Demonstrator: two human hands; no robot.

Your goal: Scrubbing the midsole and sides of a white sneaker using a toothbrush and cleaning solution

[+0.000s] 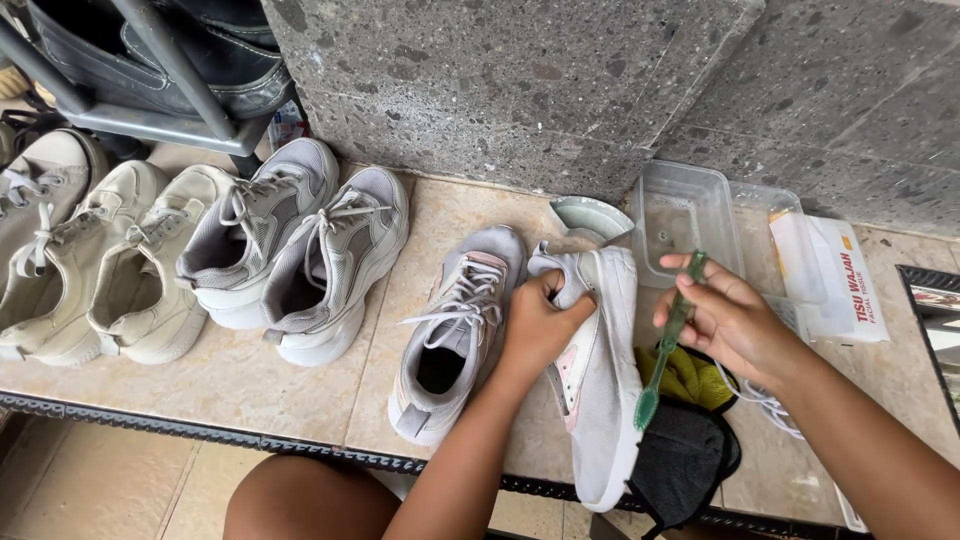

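Two hands worked at a grey sneaker (600,400) lying on its side at six o'clock on the tiled ledge (300,390). The left hand (540,325) gripped its upper, fingers curled shut. The right hand (730,320), at three o'clock, pinched a green toothbrush (665,345).

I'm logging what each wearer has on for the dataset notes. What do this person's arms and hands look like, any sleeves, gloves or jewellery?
Both arms are bare right up to the frame edge: no sleeves in view. The left hand and right hand wear no gloves, and no rings, watch or bracelets show on the fingers or wrists. Fingernails are short, with no polish that I can make out. No marks or bandages are visible.
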